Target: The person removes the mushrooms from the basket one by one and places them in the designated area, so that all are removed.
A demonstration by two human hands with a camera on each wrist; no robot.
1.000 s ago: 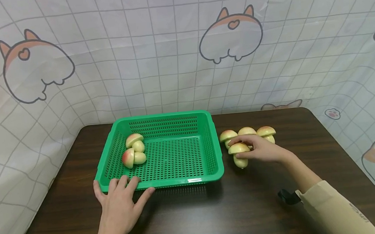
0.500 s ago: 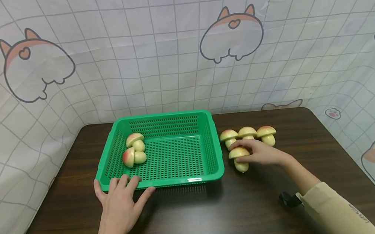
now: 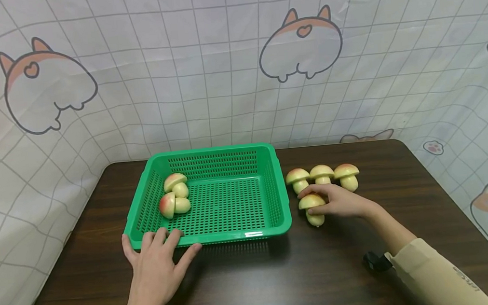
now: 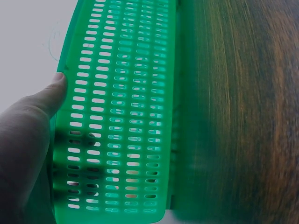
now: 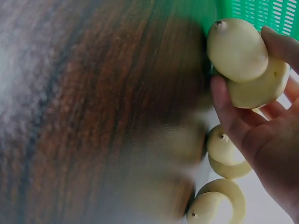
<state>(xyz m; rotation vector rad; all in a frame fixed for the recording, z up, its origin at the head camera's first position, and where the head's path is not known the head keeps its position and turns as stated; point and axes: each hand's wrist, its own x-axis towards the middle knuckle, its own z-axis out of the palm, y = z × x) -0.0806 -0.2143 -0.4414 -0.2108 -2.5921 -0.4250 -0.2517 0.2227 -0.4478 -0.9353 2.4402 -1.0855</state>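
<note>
My left hand (image 3: 156,269) holds the front rim of a green plastic basket (image 3: 234,237) near its left corner. Its fingertips hook over the rim, and in the left wrist view the thumb (image 4: 57,86) lies along the rim's edge. To the right of the basket my right hand (image 3: 337,201) grips a toy mushroom (image 3: 315,218), pale yellow with a reddish tint on its cap. Thumb and fingers reach around both sides of this mushroom (image 5: 238,49) in the right wrist view. Its stem points toward the front of the table.
Inside the basket on the left lie two toy mushrooms, one behind (image 3: 175,182) and one in front (image 3: 168,205). Three more stand in a row behind my right hand: left (image 3: 297,176), middle (image 3: 321,171) and right (image 3: 347,171). A patterned cloth (image 3: 222,101) hangs behind the dark wooden table (image 3: 256,287).
My right hand and the mushroom in it have shifted slightly toward the front, away from the row of three. The left hand and the basket stay in place.
</note>
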